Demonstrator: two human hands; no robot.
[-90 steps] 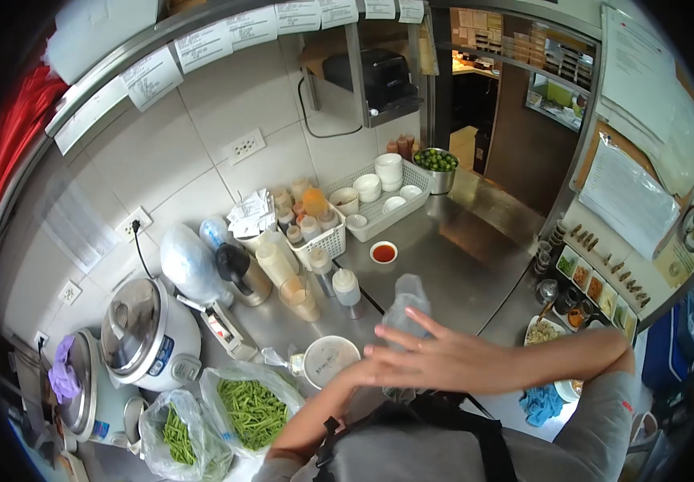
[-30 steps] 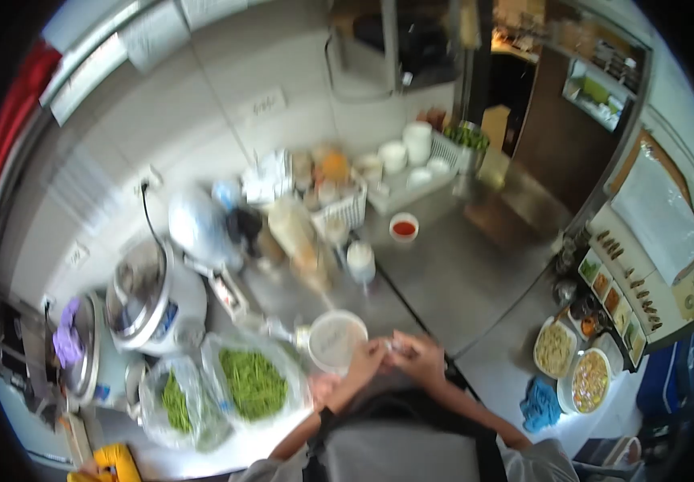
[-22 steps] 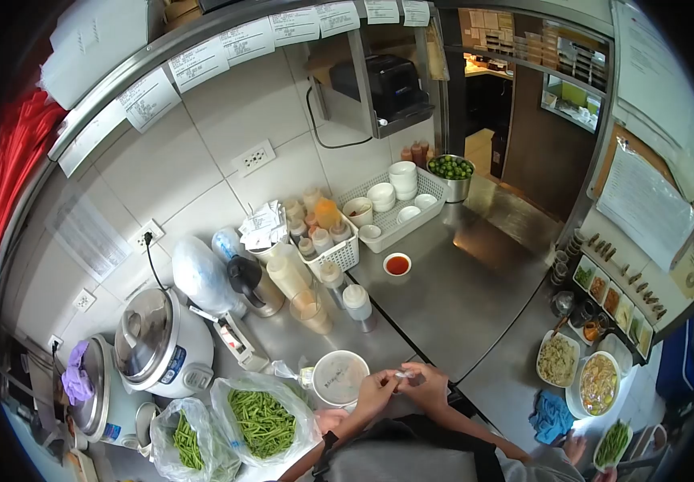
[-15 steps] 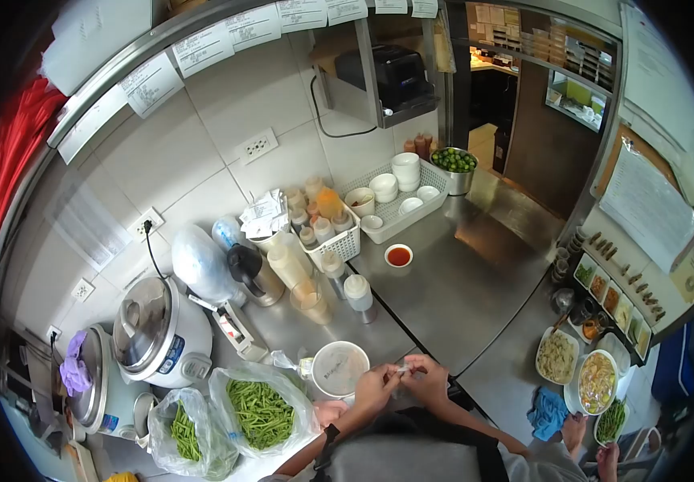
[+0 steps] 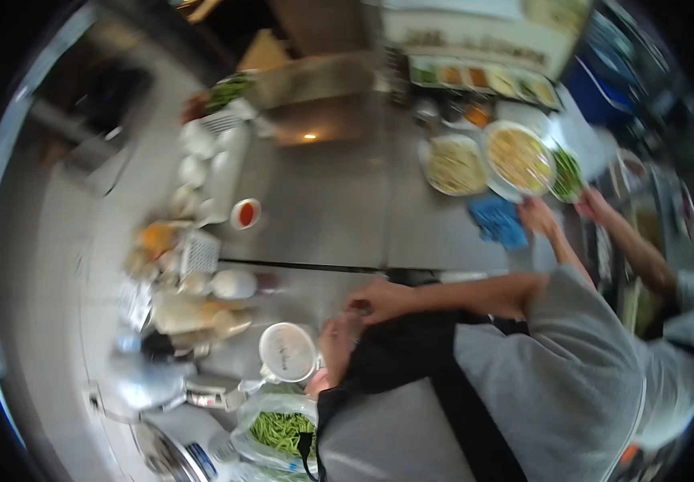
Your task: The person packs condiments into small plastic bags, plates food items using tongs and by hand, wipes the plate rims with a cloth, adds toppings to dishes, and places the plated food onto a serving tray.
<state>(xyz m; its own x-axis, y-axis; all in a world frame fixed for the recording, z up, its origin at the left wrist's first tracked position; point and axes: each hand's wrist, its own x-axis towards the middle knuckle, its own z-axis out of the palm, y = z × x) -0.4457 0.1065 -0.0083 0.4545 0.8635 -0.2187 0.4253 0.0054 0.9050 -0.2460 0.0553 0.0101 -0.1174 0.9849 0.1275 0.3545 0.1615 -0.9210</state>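
1. Centrally, the left hand (image 5: 336, 341) and right hand (image 5: 387, 301) meet before the black apron (image 5: 411, 345), fingers bent inward; blur hides what, if anything, is pinched between them, so the grip cannot be told; a small item here could slip if the fingertips part

2. Round white container (image 5: 286, 353), on the steel counter (image 5: 315, 213) just beside the left hand, neither hand visibly gripping it; a sideways sweep of the left wrist could shove or tip it

3. Plastic bag (image 5: 244, 443) with green stems (image 5: 278, 431), near the container; its loose walls might catch on passing fabric and spill stems

4. Co-worker's hands: one (image 5: 538, 215) at the white bowl (image 5: 501, 186), the other (image 5: 593, 205) at the greens (image 5: 565, 173); a backward swing of the wearer's right elbow could jog that nearer arm and slop the bowl

5. Blue cloth (image 5: 498, 222), just beside the bowl; a tug on it might disturb the bowl's footing
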